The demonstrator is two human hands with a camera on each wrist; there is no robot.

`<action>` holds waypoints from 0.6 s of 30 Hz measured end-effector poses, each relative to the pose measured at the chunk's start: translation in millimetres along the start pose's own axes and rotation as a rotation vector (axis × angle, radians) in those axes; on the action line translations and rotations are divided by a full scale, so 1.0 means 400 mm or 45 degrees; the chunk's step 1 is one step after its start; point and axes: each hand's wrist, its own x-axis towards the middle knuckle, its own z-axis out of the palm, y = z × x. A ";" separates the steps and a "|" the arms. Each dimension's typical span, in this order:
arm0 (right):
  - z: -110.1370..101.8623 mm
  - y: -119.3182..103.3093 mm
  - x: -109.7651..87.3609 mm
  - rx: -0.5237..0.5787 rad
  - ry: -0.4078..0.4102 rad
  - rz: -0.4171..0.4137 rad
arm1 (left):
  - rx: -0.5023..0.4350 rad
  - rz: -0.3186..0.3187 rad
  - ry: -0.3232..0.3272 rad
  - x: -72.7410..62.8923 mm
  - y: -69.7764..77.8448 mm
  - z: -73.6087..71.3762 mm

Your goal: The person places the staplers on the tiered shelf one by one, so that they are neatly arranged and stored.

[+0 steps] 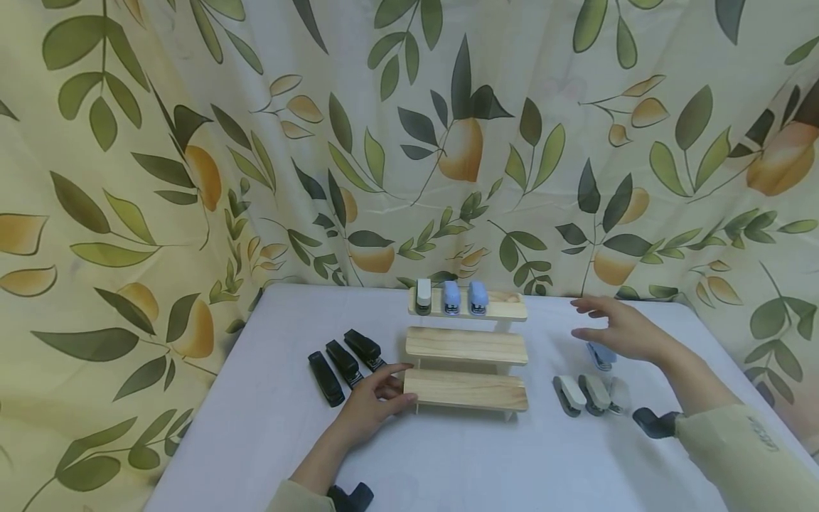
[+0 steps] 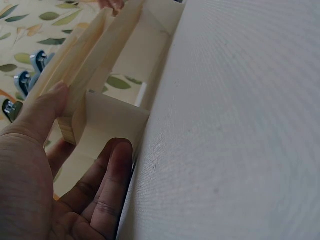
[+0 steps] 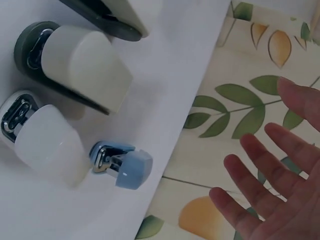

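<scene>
1. Pale sleeves (image 1: 742,448), two counted, lie nearest the camera.
2. Left hand (image 1: 367,414): I pinch the left end of the near tier of the wooden stand (image 1: 466,390), mid-table, thumb above.
3. Right hand (image 1: 630,331): fingers spread, grasping nothing, over the right side near a loose blue stapler (image 1: 600,357).
4. Hazard, in my judgement: a tug from my left hand could tilt the stand and slide the far-tier staplers off.
5. Further hazard: my left knuckles could shove the black staplers (image 1: 344,364); a careless dip of my right hand could knock the blue one.
6. Count, stand: one, three tiers. Far tier: one white-topped stapler (image 1: 424,293), two blue staplers (image 1: 451,297).
7. Count, left: three black. Right: one blue, two off-white staplers (image 1: 569,395) with dark bases, one white stapler (image 1: 619,395). Total staplers: ten.
</scene>
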 end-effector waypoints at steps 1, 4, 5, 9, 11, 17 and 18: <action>0.000 0.003 -0.001 0.001 -0.006 0.007 | -0.001 -0.002 0.001 0.000 0.000 0.000; 0.000 0.014 -0.004 0.003 -0.030 0.031 | -0.007 0.003 0.002 0.001 -0.001 -0.001; 0.000 0.019 -0.005 0.004 -0.041 0.037 | -0.007 0.004 0.002 0.002 -0.003 -0.001; 0.004 0.041 -0.008 0.003 -0.082 0.051 | -0.006 0.002 -0.002 0.005 -0.010 -0.001; 0.007 0.053 -0.010 0.006 -0.102 0.055 | -0.003 0.002 -0.005 0.006 -0.013 -0.001; 0.018 0.085 -0.014 0.021 -0.154 0.087 | 0.002 -0.010 -0.001 0.005 -0.011 -0.002; 0.019 0.090 -0.014 0.025 -0.160 0.091 | 0.004 -0.016 0.001 0.004 -0.009 -0.002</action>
